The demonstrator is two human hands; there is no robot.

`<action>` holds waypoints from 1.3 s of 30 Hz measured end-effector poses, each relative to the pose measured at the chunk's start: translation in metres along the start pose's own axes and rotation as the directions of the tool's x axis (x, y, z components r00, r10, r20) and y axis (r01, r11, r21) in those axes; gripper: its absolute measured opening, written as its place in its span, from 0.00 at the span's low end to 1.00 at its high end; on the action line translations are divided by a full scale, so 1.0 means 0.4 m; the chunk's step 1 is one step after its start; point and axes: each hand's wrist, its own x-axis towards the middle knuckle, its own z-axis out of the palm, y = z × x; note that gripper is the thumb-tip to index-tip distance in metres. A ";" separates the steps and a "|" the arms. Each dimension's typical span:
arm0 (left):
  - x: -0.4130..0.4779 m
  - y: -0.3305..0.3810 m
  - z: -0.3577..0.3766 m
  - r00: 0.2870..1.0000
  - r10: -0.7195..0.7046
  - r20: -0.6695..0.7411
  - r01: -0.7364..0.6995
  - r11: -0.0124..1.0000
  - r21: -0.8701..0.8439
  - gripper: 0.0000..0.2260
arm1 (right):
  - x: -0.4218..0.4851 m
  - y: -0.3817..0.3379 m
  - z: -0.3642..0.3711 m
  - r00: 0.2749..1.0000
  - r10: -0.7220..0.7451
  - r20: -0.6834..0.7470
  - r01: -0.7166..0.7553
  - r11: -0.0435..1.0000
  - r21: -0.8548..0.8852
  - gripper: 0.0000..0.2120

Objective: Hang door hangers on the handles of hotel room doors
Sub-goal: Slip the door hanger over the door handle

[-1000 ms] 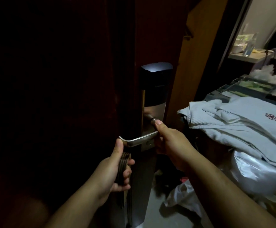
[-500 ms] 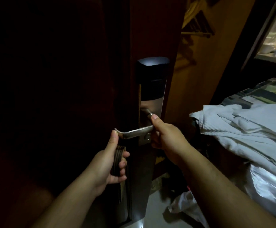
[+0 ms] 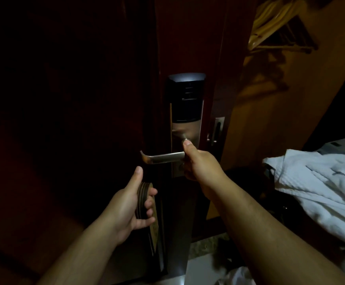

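Note:
A dark wooden door (image 3: 85,99) carries an electronic lock plate (image 3: 185,112) with a silver lever handle (image 3: 161,157) pointing left. My right hand (image 3: 198,161) grips the handle's inner end at the lock plate, thumb up on the spindle. My left hand (image 3: 130,204) is below the handle's free tip and holds a stack of several door hangers (image 3: 143,202) edge-on, thumb raised toward the lever. The lower ends of the hangers (image 3: 154,233) hang down below my fingers. No hanger is on the handle.
White folded towels or robes (image 3: 315,186) lie piled at the right, on a cart. A strike plate (image 3: 216,128) shows on the door frame right of the lock. Wooden clothes hangers (image 3: 274,27) hang in an open wardrobe at top right. Light floor (image 3: 200,264) shows below.
The view has shifted, so the lock sits more central and the cart has slid right. My left hand with the hangers has dropped slightly below the lever's tip; my right hand stays on the handle.

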 end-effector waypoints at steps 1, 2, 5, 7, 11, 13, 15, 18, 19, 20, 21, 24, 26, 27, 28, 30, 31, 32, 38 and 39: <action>-0.002 -0.002 -0.002 1.000 -0.001 -0.007 0.001 1.000 -0.008 0.36 | 0.007 0.000 -0.001 1.000 0.000 0.003 0.000 1.000 0.004 0.23; -0.004 -0.005 -0.006 1.000 -0.003 -0.013 0.002 1.000 -0.016 0.36 | 0.014 -0.002 0.000 1.000 0.001 0.002 -0.001 1.000 0.006 0.23; -0.011 -0.011 -0.019 1.000 0.003 -0.022 -0.004 1.000 -0.030 0.35 | 0.034 -0.001 0.002 1.000 0.004 -0.011 -0.003 1.000 0.018 0.23; -0.015 -0.012 -0.026 0.999 0.017 -0.028 -0.018 0.999 -0.027 0.35 | 0.047 0.001 0.004 1.000 0.007 -0.015 -0.006 1.000 0.025 0.23; -0.020 -0.004 -0.041 0.999 0.036 -0.034 -0.037 0.999 -0.028 0.33 | 0.068 0.002 0.007 1.000 0.024 -0.020 -0.023 0.999 0.048 0.23; -0.023 0.001 -0.048 0.998 0.049 -0.040 -0.050 0.998 -0.024 0.32 | 0.076 0.001 0.007 0.999 0.023 -0.029 -0.022 0.999 0.040 0.23; -0.027 0.004 -0.055 0.997 0.065 -0.046 -0.066 0.998 -0.016 0.31 | 0.082 0.000 0.007 0.999 0.025 -0.025 -0.024 0.999 0.040 0.23; -0.033 0.004 -0.064 0.994 0.092 -0.055 -0.093 0.996 -0.006 0.29 | 0.088 -0.005 0.006 0.999 0.035 -0.009 -0.035 0.998 0.056 0.22; -0.034 0.002 -0.067 0.993 0.100 -0.061 -0.100 0.995 -0.003 0.27 | 0.088 -0.008 0.007 0.999 0.036 -0.008 -0.035 0.997 0.062 0.22; -0.036 0.001 -0.070 0.992 0.107 -0.069 -0.108 0.994 0.000 0.26 | 0.089 -0.011 0.009 0.999 0.036 -0.010 -0.035 0.997 0.070 0.22; -0.037 0.000 -0.073 0.990 0.115 -0.079 -0.115 0.993 0.003 0.24 | 0.091 -0.014 0.011 0.999 0.039 -0.015 -0.037 0.996 0.076 0.22; -0.040 0.001 -0.085 0.986 0.142 -0.086 -0.142 0.990 0.004 0.21 | 0.097 -0.019 0.014 0.999 0.044 -0.033 -0.041 0.997 0.072 0.22; -0.043 0.005 -0.091 0.985 0.157 -0.074 -0.157 0.988 0.008 0.21 | 0.103 -0.022 0.015 0.998 0.046 -0.036 -0.044 0.997 0.069 0.21; -0.044 0.008 -0.093 0.985 0.160 -0.070 -0.159 0.987 0.010 0.20 | 0.106 -0.023 0.015 0.998 0.048 -0.036 -0.045 0.997 0.070 0.21; -0.044 0.010 -0.095 0.984 0.162 -0.068 -0.161 0.987 0.013 0.20 | 0.110 -0.024 0.016 0.998 0.049 -0.037 -0.046 0.996 0.072 0.21; -0.044 0.013 -0.101 0.984 0.167 -0.065 -0.166 0.986 0.019 0.20 | 0.118 -0.027 0.018 0.998 0.051 -0.041 -0.048 0.996 0.075 0.21; -0.043 0.013 -0.105 0.984 0.168 -0.064 -0.168 0.986 0.018 0.20 | 0.122 -0.028 0.020 0.998 0.051 -0.044 -0.047 0.996 0.080 0.21; -0.042 0.014 -0.109 0.984 0.169 -0.064 -0.168 0.986 0.016 0.20 | 0.126 -0.029 0.021 0.998 0.052 -0.047 -0.048 0.995 0.083 0.21; -0.035 0.021 -0.121 0.985 0.166 -0.055 -0.166 0.986 0.001 0.19 | 0.145 -0.040 0.031 0.995 0.071 -0.069 -0.063 0.993 0.104 0.22; -0.033 0.021 -0.123 0.985 0.165 -0.055 -0.165 0.986 0.001 0.19 | 0.148 -0.041 0.032 0.995 0.071 -0.074 -0.063 0.993 0.105 0.22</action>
